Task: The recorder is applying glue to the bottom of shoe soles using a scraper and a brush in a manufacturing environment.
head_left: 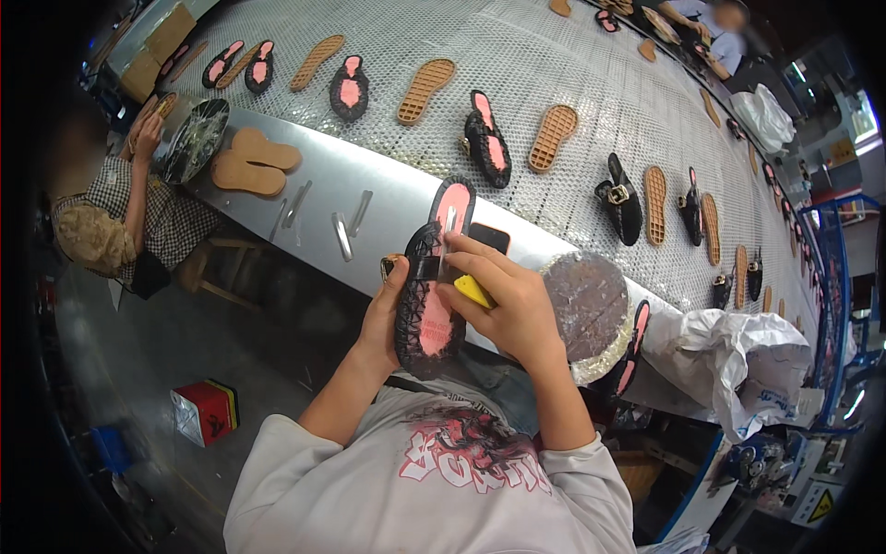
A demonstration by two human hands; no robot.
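Observation:
My left hand [378,319] is wrapped round the edge of a black woven shoe upper [426,305], whose pink underside faces up. A gold buckle shows beside my left fingers. My right hand [508,305] is closed round a yellow tool [473,291]; most of it is hidden, so its kind cannot be made out. Fingertips of that hand touch the pink underside near a narrow shiny strip [450,224], which lies lengthwise at the shoe's waist. Several similar loose strips [341,236] are on the metal ledge [318,171] to the left. A dark phone-like slab [489,239] sits behind my right hand.
Uppers and brown soles [554,138] are spread along the mesh conveyor [388,37]. A round worn block [586,305] and a white plastic bag [729,360] stand right. Brown insoles [254,164] lie left, near a co-worker in checked clothes [185,189]. A red box [205,413] is on the floor.

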